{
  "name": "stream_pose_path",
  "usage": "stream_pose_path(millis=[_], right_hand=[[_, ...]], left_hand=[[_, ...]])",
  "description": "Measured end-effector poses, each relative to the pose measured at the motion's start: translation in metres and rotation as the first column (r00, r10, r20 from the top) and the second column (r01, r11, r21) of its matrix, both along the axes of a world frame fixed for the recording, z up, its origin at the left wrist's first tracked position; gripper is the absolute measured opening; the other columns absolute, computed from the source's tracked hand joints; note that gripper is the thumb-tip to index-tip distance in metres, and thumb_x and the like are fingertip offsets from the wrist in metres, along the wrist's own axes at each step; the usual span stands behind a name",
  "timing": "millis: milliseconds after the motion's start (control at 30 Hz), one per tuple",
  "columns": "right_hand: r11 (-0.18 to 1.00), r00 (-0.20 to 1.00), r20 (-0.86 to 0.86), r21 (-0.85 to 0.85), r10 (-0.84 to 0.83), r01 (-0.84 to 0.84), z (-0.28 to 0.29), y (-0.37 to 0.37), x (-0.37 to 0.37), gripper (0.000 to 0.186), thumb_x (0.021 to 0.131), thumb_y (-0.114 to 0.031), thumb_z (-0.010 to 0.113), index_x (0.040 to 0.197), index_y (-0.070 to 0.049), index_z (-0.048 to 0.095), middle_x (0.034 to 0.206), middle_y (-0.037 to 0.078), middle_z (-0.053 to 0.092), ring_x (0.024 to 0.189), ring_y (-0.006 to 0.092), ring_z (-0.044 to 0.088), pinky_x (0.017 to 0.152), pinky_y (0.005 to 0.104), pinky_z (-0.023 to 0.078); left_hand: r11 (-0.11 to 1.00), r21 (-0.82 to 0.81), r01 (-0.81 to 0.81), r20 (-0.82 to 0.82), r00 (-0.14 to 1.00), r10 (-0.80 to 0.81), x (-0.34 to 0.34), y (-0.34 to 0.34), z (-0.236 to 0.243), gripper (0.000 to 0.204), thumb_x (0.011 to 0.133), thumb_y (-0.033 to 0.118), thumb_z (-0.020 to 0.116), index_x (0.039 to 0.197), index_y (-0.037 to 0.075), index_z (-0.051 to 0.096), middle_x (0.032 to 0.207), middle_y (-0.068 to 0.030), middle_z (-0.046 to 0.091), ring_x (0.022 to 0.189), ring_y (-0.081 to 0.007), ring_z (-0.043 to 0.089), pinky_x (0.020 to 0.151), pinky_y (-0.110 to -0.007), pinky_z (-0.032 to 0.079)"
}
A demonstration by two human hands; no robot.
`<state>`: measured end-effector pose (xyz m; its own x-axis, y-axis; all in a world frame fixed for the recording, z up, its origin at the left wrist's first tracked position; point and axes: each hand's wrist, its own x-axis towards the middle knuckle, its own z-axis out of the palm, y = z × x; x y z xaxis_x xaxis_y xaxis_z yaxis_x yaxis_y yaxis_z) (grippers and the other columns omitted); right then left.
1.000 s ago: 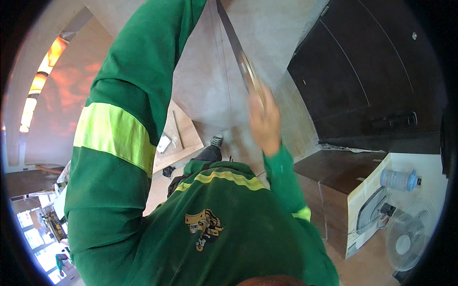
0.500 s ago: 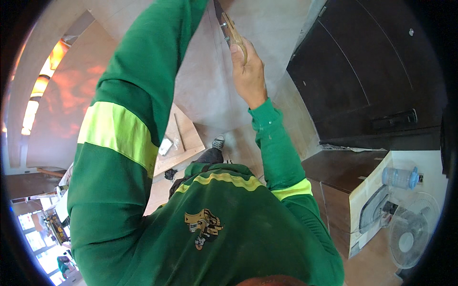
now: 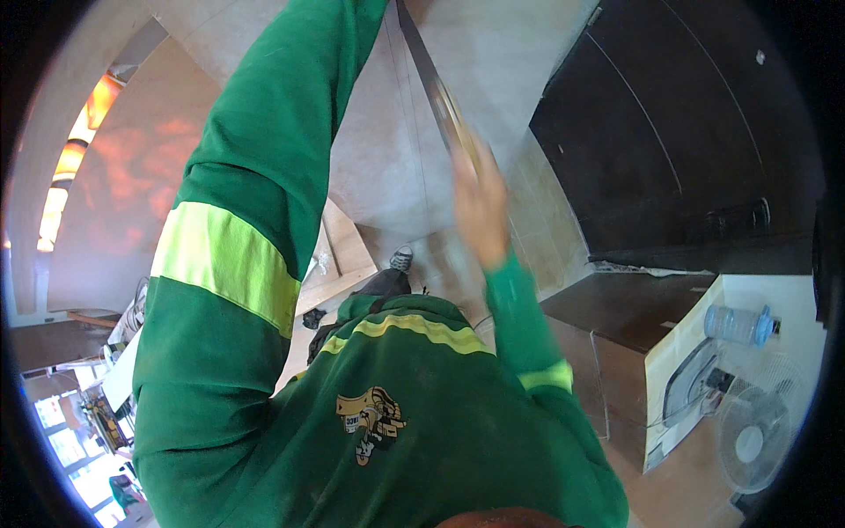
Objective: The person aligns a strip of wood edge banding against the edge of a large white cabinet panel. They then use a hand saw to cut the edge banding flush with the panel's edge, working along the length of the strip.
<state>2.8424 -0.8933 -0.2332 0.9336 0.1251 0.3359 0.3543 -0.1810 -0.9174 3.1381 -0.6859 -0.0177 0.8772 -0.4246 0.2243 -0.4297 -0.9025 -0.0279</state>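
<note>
Right hand (image 3: 480,207), now lower and blurred, fingers clamped on long straight metal bar (image 3: 427,66) against pale wall (image 3: 387,167); left fingers unseen.

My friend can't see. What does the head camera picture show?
A person in a green top with yellow stripes holds a long flat tool up against a pale wall with the blurred right hand. The left arm reaches up out of view. A fan stands lower right.

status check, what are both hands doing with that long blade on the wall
Right hand blurred, gripping long blade against pale wall. Left hand out of frame, green sleeve raised. Nothing seen blocking the blade.
</note>
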Motion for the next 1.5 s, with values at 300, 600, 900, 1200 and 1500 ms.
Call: stream_pose_path(millis=[300, 600, 900, 1200, 1500], right_hand=[[0.997, 0.996, -0.059, 0.013, 0.073, -0.072, -0.008, -0.010, -0.004, 0.048, 0.108, -0.022, 0.054, 0.147, 0.005, 0.051, 0.129, 0.028, 0.066, 0.120, 0.0401, 0.065, 0.103, 0.0431, 0.050], [0.993, 1.000, 0.007, -0.119, 0.001, 0.000, 0.004, -0.053, -0.076, 0.047, 0.108, -0.017, 0.050, 0.148, 0.008, 0.051, 0.142, 0.022, 0.064, 0.128, 0.0308, 0.064, 0.109, 0.0411, 0.048], [1.000, 0.992, 0.128, -0.012, -0.020, 0.022, -0.011, 0.014, 0.042, 0.046, 0.111, -0.029, 0.053, 0.143, 0.003, 0.056, 0.104, 0.018, 0.067, 0.092, 0.0266, 0.065, 0.079, 0.0376, 0.051], [0.991, 0.998, -0.065, -0.136, 0.004, -0.013, 0.000, -0.085, -0.110, 0.048, 0.110, -0.022, 0.051, 0.150, 0.004, 0.053, 0.094, 0.008, 0.063, 0.078, 0.0149, 0.056, 0.068, 0.0304, 0.043], [1.000, 0.993, 0.114, 0.023, -0.011, 0.009, -0.009, 0.022, 0.060, 0.042, 0.111, -0.029, 0.052, 0.138, 0.003, 0.060, 0.095, 0.013, 0.067, 0.077, 0.0202, 0.060, 0.070, 0.0360, 0.051]], left_hand=[[0.998, -0.062, 0.019, -0.084, 0.996, -0.024, 0.002, 0.007, 0.001, 0.081, 0.085, 0.076, 0.068, 0.107, -0.002, 0.078, 0.108, -0.0278, 0.075, 0.105, -0.0431, 0.072, 0.091, -0.051, 0.056], [0.998, 0.030, -0.056, 0.022, 0.998, 0.056, 0.000, 0.001, -0.002, 0.081, 0.083, 0.076, 0.069, 0.107, -0.001, 0.079, 0.107, -0.0268, 0.076, 0.102, -0.0433, 0.072, 0.091, -0.051, 0.056], [0.999, 0.030, 0.017, 0.000, 1.000, -0.017, 0.002, 0.005, 0.002, 0.082, 0.083, 0.075, 0.070, 0.107, -0.003, 0.078, 0.107, -0.0273, 0.076, 0.102, -0.0441, 0.072, 0.090, -0.051, 0.056], [0.998, 0.046, -0.048, 0.015, 0.999, 0.048, -0.002, 0.003, 0.000, 0.082, 0.084, 0.075, 0.070, 0.104, -0.004, 0.078, 0.105, -0.0275, 0.076, 0.100, -0.0431, 0.073, 0.087, -0.051, 0.056], [1.000, 0.016, -0.020, 0.012, 1.000, 0.019, 0.008, 0.006, -0.003, 0.083, 0.083, 0.076, 0.071, 0.104, -0.004, 0.077, 0.104, -0.0260, 0.076, 0.099, -0.0430, 0.072, 0.087, -0.050, 0.056]])
